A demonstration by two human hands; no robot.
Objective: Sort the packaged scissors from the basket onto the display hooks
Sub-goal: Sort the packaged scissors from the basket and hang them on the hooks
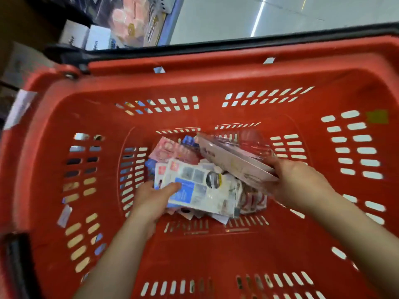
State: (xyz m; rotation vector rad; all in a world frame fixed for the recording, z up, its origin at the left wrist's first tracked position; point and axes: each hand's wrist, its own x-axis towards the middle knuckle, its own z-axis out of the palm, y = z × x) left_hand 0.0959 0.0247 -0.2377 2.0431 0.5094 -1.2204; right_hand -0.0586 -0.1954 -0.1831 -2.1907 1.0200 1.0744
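Red basket (pixel 216 67), tall walls all round, bare floor nearest me. The left hand (pixel 151 201): grip pinches a bunch of white-blue packs (pixel 200 190) over the loose pile (pixel 170 151). The right hand (pixel 302 184): grip holds one long clear pack (pixel 233 156), tilted. Pile's too blurry to count.

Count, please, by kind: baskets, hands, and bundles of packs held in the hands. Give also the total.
Baskets: 1, the red basket
Hands: 2, left hand and right hand
Held bundles: 2, left bundle and right bundle
Total: 5
The loose packs beneath are too jumbled and blurred to count.
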